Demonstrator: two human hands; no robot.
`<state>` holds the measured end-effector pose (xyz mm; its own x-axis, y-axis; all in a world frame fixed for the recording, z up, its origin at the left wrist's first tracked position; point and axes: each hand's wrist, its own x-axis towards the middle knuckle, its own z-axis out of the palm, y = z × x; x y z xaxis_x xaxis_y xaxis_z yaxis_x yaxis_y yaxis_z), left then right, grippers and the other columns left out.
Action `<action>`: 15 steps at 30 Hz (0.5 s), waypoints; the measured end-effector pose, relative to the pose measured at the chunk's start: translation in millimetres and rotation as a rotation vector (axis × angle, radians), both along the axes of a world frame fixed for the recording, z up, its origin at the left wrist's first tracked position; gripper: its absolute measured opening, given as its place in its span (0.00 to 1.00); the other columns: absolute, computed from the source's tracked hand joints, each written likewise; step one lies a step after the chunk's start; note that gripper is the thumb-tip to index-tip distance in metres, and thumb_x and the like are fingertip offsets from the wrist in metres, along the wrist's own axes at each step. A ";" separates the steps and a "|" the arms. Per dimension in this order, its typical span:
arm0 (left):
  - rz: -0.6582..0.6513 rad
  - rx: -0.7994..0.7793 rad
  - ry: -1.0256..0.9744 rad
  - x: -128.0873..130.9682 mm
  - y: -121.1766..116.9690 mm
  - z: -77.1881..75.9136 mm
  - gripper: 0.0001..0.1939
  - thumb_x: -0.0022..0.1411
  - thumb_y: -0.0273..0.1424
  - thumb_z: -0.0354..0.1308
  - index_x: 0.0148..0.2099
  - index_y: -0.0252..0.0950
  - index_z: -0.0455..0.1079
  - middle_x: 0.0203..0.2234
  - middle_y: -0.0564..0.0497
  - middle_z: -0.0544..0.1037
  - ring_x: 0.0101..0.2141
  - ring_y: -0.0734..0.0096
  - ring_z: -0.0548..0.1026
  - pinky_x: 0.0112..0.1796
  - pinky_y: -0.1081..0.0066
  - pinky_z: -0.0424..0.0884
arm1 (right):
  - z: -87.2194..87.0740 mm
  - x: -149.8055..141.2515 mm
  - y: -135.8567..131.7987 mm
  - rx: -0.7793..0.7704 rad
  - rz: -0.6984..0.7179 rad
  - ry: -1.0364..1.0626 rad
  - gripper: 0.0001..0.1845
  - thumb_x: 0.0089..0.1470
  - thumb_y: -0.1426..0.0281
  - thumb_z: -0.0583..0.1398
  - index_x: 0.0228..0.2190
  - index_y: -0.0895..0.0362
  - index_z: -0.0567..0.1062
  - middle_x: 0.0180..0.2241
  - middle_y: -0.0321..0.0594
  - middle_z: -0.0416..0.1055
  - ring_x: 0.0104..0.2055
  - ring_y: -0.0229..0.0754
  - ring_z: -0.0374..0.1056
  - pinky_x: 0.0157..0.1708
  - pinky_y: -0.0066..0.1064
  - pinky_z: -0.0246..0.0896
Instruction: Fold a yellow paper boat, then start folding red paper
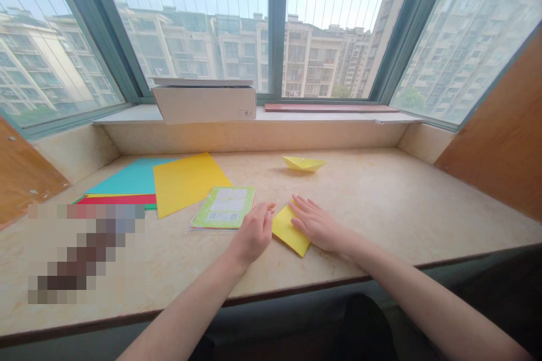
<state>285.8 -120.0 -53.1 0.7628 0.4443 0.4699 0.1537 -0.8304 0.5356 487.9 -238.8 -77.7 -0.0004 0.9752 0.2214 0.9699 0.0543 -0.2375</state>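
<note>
A folded piece of yellow paper [292, 231] lies on the stone ledge in front of me, one corner turned toward me. My right hand [315, 223] rests flat on its right side, fingers stretched out and pointing away. Just left of the paper, my left hand [257, 227] is curled, its fingers bent in by the paper's left corner. Whether anything is pinched in those fingers is hidden. Beyond both hands sits a yellow paper boat [305, 164], upright and apart from them.
Left of my hands lies a green-and-white paper packet [226, 208]. Behind it are a large yellow sheet [190, 183] and a blue sheet [127, 177] over red and green ones. A white box [205, 102] stands on the sill. A blurred patch covers the left front.
</note>
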 end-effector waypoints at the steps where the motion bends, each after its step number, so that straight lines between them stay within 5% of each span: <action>1: 0.004 0.006 -0.002 0.0 0.1 -0.7 0.19 0.73 0.26 0.39 0.55 0.30 0.69 0.48 0.38 0.78 0.51 0.59 0.76 0.55 0.55 0.72 | -1.2 1.2 1.7 -0.022 0.025 0.004 0.34 0.72 0.56 0.44 0.67 0.64 0.62 0.70 0.55 0.53 0.73 0.53 0.46 0.71 0.50 0.44; 9: -0.103 0.055 0.126 1.3 -8.9 -4.5 0.15 0.68 0.29 0.52 0.53 0.34 0.75 0.54 0.39 0.77 0.56 0.53 0.74 0.60 0.52 0.68 | -3.3 5.0 7.1 -0.017 0.058 0.099 0.32 0.70 0.55 0.50 0.66 0.59 0.65 0.70 0.50 0.56 0.73 0.52 0.48 0.70 0.47 0.44; 15: 0.031 0.023 0.083 -1.8 -5.6 3.1 0.25 0.74 0.37 0.45 0.65 0.28 0.64 0.57 0.34 0.75 0.56 0.51 0.75 0.58 0.49 0.69 | 8.0 -0.7 -4.5 0.261 -0.221 0.288 0.27 0.68 0.59 0.51 0.63 0.56 0.68 0.68 0.54 0.57 0.71 0.58 0.51 0.68 0.57 0.45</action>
<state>283.9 -125.6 -49.9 0.7852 0.4586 0.4160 0.2229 -0.8361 0.5012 487.2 -243.3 -69.7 0.2997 0.8561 0.4211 0.8612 -0.0529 -0.5054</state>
